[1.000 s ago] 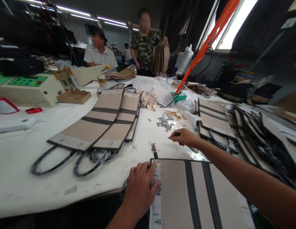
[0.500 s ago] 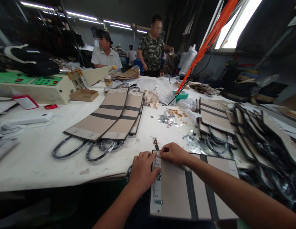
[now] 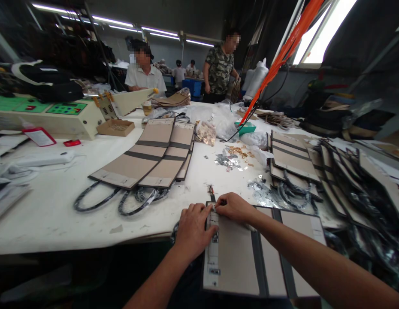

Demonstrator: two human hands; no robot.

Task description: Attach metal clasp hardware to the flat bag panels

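The left hand (image 3: pixel 193 227), fingers wide, presses the panel (image 3: pixel 236 253) near 10 o'clock; the right hand (image 3: pixel 233 207) pinches narrowly, contents unclear; slack pressing risks slippage.

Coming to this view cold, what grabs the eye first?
Probably the bright orange strands, slanting down from the upper right to the green tray at the far side of the table. Next, the two hands, left and right, close together at the top left corner of the striped beige panel in front. Beyond them, gold pieces glint beside silver ones.
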